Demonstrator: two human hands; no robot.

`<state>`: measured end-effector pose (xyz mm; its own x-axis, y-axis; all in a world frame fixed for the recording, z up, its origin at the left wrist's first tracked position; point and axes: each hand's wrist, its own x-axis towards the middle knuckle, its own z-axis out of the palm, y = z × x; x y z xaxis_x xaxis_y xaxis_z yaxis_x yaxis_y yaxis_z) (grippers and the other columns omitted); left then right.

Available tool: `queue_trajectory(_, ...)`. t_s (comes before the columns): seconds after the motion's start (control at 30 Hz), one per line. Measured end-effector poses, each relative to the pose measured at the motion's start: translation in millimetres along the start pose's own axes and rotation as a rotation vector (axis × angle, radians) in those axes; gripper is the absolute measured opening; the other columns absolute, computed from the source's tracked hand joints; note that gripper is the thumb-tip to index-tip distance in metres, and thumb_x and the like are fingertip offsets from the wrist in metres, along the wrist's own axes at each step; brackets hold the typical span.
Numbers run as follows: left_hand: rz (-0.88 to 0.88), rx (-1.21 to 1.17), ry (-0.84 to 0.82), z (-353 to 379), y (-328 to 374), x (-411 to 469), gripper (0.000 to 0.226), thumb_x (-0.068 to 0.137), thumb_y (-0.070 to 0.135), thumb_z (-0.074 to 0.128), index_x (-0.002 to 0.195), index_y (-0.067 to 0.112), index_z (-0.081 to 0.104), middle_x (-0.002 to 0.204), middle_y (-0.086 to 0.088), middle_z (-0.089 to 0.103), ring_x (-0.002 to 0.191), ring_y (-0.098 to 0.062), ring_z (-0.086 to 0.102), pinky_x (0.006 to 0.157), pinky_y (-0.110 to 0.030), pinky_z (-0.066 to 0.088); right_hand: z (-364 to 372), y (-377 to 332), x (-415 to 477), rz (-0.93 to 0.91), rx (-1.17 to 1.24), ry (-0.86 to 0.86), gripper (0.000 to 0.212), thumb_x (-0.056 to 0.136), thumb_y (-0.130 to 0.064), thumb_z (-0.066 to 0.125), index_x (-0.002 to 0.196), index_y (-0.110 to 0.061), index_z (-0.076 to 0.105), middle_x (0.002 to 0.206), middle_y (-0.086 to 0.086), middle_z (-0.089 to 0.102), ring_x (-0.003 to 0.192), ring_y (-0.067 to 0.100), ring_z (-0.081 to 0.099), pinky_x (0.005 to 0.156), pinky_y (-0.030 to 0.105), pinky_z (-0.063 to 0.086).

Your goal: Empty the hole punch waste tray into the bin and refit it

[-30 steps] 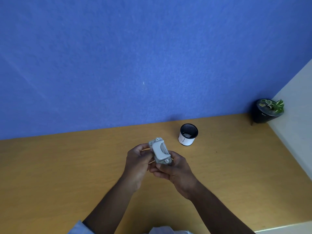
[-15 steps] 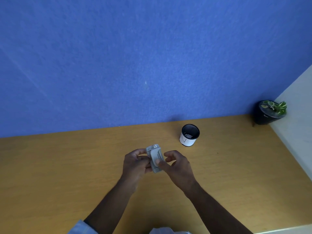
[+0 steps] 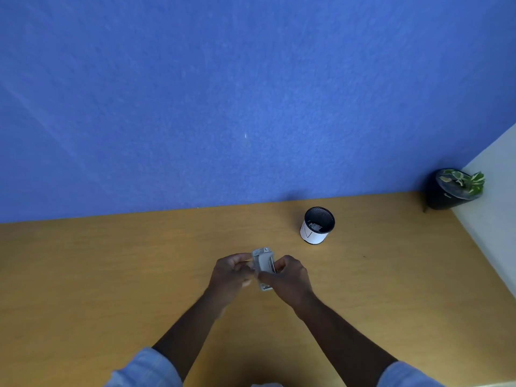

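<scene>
Both hands, left hand (image 3: 231,272) and right hand (image 3: 290,277), now grip my hole punch (image 3: 264,265); the right has shifted onto its waste tray, probably refitting it.

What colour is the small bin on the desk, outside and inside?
The bin is white outside with a black mesh interior, seen clearly in the head view.

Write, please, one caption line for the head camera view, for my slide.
Both hands, left hand and right hand, hold a small grey hole punch above a wooden desk, near the bin.
</scene>
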<state>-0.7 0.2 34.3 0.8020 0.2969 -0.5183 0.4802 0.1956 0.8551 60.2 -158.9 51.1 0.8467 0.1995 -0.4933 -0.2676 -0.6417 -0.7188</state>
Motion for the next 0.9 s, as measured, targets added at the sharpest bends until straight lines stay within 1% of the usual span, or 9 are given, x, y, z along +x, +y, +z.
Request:
queue_trajectory(0.07,0.032,0.316,0.055,-9,-6,14,0.044,0.101,0.014,0.072,0.145,0.010,0.065,0.140,-0.009,0.075,0.121,-0.021,0.073,0.093,-0.027,0.057,5,2,12,0.038,0.016,0.012,0.048,0.059,-0.055,0.086,0.087,-0.022,0.064,0.085,-0.005,0.070,0.074,0.008,0.067,0.052,0.027,0.046)
queue_trajectory(0.17,0.039,0.824,0.074,-27,-21,31,0.072,0.099,0.030,0.075,0.163,0.017,0.043,0.165,-0.006,0.049,0.152,-0.026,0.049,0.117,-0.036,0.046,11,4,33,0.102,0.034,0.033,0.050,0.065,-0.051,0.090,0.093,-0.016,0.067,0.088,-0.002,0.070,0.073,0.009,0.065,0.049,0.023,0.040)
queue_trajectory(0.27,-0.038,1.143,0.033,-41,-33,42,0.099,0.095,0.040,0.078,0.172,0.017,0.020,0.180,-0.010,0.019,0.165,-0.032,0.023,0.129,-0.046,0.036,16,3,56,0.130,0.021,0.026,0.052,0.069,-0.044,0.090,0.101,-0.008,0.071,0.094,0.005,0.073,0.074,0.014,0.067,0.047,0.021,0.039)
queue_trajectory(0.37,-0.090,1.338,-0.034,-46,-42,48,0.116,0.091,0.045,0.082,0.173,0.016,0.006,0.183,-0.013,-0.005,0.169,-0.040,0.003,0.134,-0.051,0.025,18,2,78,0.158,0.000,0.036,0.056,0.071,-0.041,0.090,0.111,-0.007,0.071,0.103,0.011,0.076,0.089,0.024,0.073,0.052,0.024,0.043)
queue_trajectory(0.47,-0.094,1.450,-0.051,-45,-48,50,0.122,0.088,0.046,0.084,0.173,0.017,0.001,0.182,-0.014,-0.011,0.169,-0.041,-0.002,0.135,-0.057,0.019,19,5,95,0.181,-0.026,0.039,0.064,0.073,-0.039,0.091,0.120,-0.004,0.066,0.111,0.013,0.074,0.099,0.028,0.073,0.063,0.030,0.052)
queue_trajectory(0.57,-0.096,1.449,-0.041,-45,-50,52,0.123,0.087,0.045,0.085,0.174,0.018,0.002,0.183,-0.013,-0.011,0.169,-0.040,-0.003,0.134,-0.060,0.019,22,8,105,0.192,-0.083,0.037,0.068,0.074,-0.040,0.090,0.124,-0.004,0.063,0.115,0.014,0.073,0.102,0.030,0.071,0.071,0.036,0.058)
queue_trajectory(0.63,-0.094,1.446,-0.042,-46,-51,53,0.123,0.086,0.045,0.086,0.174,0.019,0.004,0.183,-0.012,-0.010,0.169,-0.040,-0.003,0.134,-0.061,0.020,25,10,108,0.189,-0.111,0.029,0.068,0.074,-0.041,0.089,0.125,-0.004,0.062,0.115,0.014,0.073,0.100,0.029,0.071,0.066,0.033,0.056)
queue_trajectory(0.7,-0.082,1.446,-0.035,-47,-51,54,0.122,0.085,0.045,0.087,0.174,0.019,0.006,0.183,-0.011,-0.008,0.169,-0.039,-0.001,0.134,-0.061,0.021,28,13,109,0.183,-0.122,0.029,0.069,0.075,-0.042,0.089,0.126,-0.004,0.062,0.115,0.013,0.072,0.099,0.028,0.070,0.060,0.029,0.049)
queue_trajectory(0.9,-0.081,1.426,-0.005,-46,-51,54,0.123,0.083,0.044,0.090,0.173,0.019,0.009,0.183,-0.011,-0.006,0.169,-0.038,0.000,0.134,-0.060,0.022,32,17,110,0.174,-0.137,0.018,0.070,0.075,-0.042,0.088,0.127,-0.007,0.058,0.117,0.012,0.069,0.101,0.029,0.068,0.065,0.032,0.053)
